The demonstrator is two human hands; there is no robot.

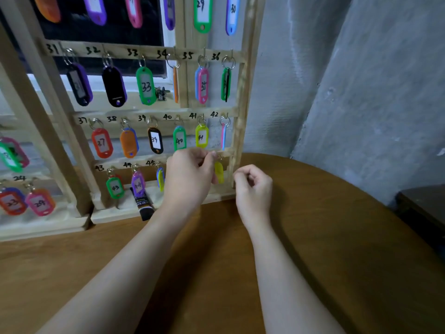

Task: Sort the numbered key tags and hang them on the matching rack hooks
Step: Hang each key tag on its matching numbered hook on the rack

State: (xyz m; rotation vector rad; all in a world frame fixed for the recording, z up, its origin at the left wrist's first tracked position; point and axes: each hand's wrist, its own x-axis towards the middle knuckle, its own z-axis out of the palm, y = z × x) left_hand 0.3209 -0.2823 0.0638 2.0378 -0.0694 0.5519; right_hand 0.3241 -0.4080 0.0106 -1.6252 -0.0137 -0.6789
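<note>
A wooden key rack stands on the table, its numbered hooks carrying coloured tags such as green 33 and lime 41. In the bottom row, right of tag 45, hangs a yellow tag. My left hand pinches that tag's ring at the top, right by the bottom rail's hook. My right hand hovers just right of the rack's post, fingers loosely curled and holding nothing. My left hand hides the hooks after 45.
A second rack stands to the left with tags 23 and 24. A dark tube lies at the rack's base. The round brown table runs toward a grey wall; a dark ledge sits at right.
</note>
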